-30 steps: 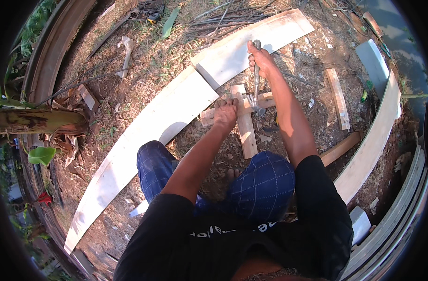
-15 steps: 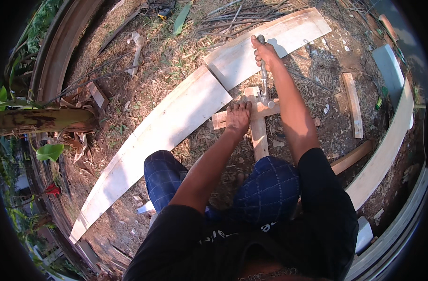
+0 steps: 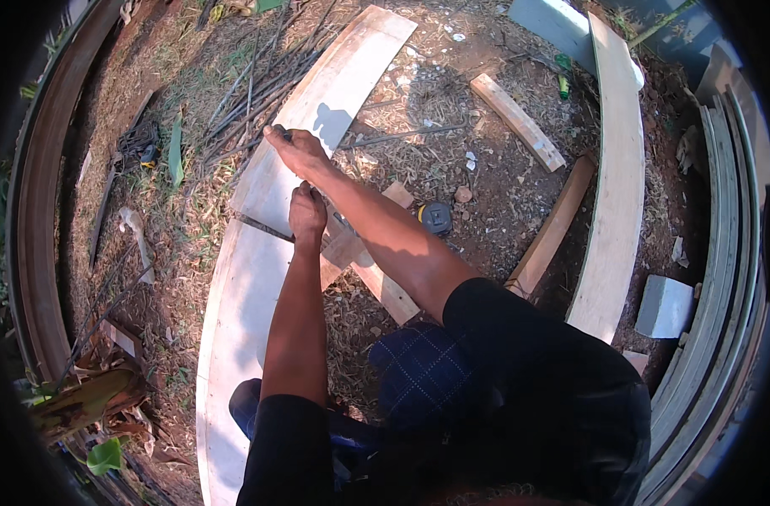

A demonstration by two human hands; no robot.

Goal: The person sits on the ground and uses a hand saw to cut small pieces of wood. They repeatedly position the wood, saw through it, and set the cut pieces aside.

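Observation:
My right hand [image 3: 299, 153] is closed round the dark grip of a claw hammer [image 3: 281, 131], over the far long pale board [image 3: 351, 63]. Lower down, my left hand [image 3: 307, 215] is closed in line with the hammer's shaft and appears to grip it; the shaft is mostly hidden by my hands. Grey metal shows beside my left wrist, close to two crossed wood strips [image 3: 385, 287]. My right forearm hides part of that cross. A second long pale board [image 3: 233, 329] lies to the left, end to end with the first, a narrow dark gap between them.
A yellow and black tape measure [image 3: 435, 218] lies right of the crossed strips. Beyond it are a short wood block [image 3: 518, 122], a brown timber [image 3: 555, 223] and a long curved board [image 3: 614, 185]. Thin rods [image 3: 250, 101] lie at the far left. A white block [image 3: 665, 306] stands at right.
My view has turned to the right, so the boards sit further left. My left hand has left its flat hold on the crossed strips and closed near the hammer; my right hand keeps the hammer's grip.

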